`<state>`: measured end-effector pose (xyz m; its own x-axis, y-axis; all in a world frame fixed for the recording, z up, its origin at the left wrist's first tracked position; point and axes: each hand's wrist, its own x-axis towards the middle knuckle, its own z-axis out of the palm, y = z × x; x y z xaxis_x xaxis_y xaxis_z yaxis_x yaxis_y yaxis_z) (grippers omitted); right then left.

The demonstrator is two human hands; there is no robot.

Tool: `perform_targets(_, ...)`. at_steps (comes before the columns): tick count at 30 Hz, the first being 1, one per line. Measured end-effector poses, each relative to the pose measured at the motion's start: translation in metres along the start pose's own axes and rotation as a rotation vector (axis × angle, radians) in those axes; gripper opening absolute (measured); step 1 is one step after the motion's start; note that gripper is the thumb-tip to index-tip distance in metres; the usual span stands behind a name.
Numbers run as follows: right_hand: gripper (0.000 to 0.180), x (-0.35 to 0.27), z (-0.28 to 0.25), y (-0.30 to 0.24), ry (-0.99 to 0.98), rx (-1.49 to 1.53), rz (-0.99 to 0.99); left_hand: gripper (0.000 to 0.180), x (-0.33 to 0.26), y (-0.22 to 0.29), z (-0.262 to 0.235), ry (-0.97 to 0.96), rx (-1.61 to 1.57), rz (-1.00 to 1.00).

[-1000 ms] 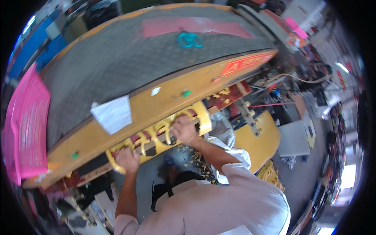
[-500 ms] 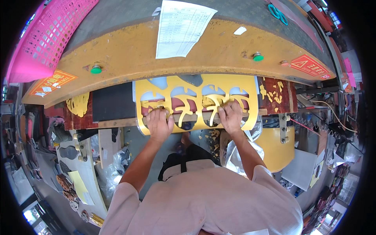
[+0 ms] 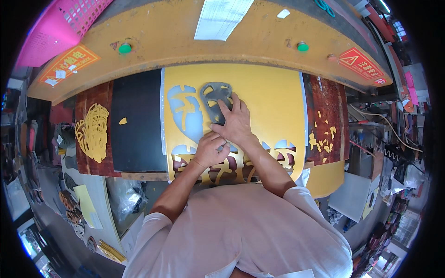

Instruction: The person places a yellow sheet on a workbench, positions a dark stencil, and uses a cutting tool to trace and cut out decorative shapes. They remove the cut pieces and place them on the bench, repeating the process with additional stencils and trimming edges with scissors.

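A grey cutting die [image 3: 214, 99], long and rounded with several openings, lies on a yellow sheet [image 3: 269, 102]. My right hand [image 3: 237, 120] grips this die, one finger on its top, others along its right side and the thumb at its near end. Just below, my left hand [image 3: 212, 149] is closed with curled fingers, close to the right thumb; what it holds, if anything, is hidden. Left of the die is a sole-shaped cut-out [image 3: 185, 113] with a pale surface showing through and yellow strips in it. Further cut-outs [image 3: 283, 150] run along the sheet's near edge.
A yellow beam [image 3: 259, 41] with two green buttons crosses behind the sheet. Yellow cut pieces [image 3: 95, 132] lie piled at left, small scraps [image 3: 327, 139] at right. A black panel [image 3: 139, 125] lies beside the sheet. A pink basket [image 3: 51, 37] stands far left.
Both hands have left the sheet's near edge and moved inward to the die. More of the yellow sheet shows, with a cut-out beside the die. The view has shifted forward.
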<state>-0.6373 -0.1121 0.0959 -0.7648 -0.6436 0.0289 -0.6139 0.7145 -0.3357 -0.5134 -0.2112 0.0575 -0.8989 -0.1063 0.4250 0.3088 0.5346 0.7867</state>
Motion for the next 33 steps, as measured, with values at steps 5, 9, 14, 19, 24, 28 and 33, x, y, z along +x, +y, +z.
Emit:
perform_targets(5, 0.082, -0.040, -0.007, -0.011, -0.128, 0.129, 0.026, 0.011, -0.057, 0.017, 0.007, -0.014, 0.059, 0.038)
perform_targets(9, 0.077, -0.059, -0.039, 0.021, -0.143, 0.721, 0.077, 0.021, -0.085, 0.037, 0.011, 0.002, 0.085, 0.027)
perform_targets(14, 0.081, -0.067, -0.063, 0.073, -0.279, 1.543, 0.410, 0.013, -0.095, 0.049, 0.012, 0.029, 0.025, 0.026)
perform_targets(19, 0.083, -0.091, -0.101, 0.104, -0.059, 1.545, 0.380, 0.014, -0.094, 0.056, 0.009, -0.016, 0.039, -0.112)
perform_targets(24, 0.068, -0.111, -0.100, 0.124, 0.231, 0.505, 0.278, 0.038, -0.058, 0.077, 0.022, -0.068, 0.274, -0.116)
perform_targets(28, 0.066, -0.121, -0.059, 0.128, 0.255, 0.311, 0.294, 0.037, -0.019, 0.063, 0.036, -0.308, 0.443, 0.196)
perform_targets(33, 0.037, -0.129, -0.045, 0.109, 0.447, 0.089, 0.099, 0.033, 0.011, 0.024, 0.024, -0.651, 0.450, 0.393)
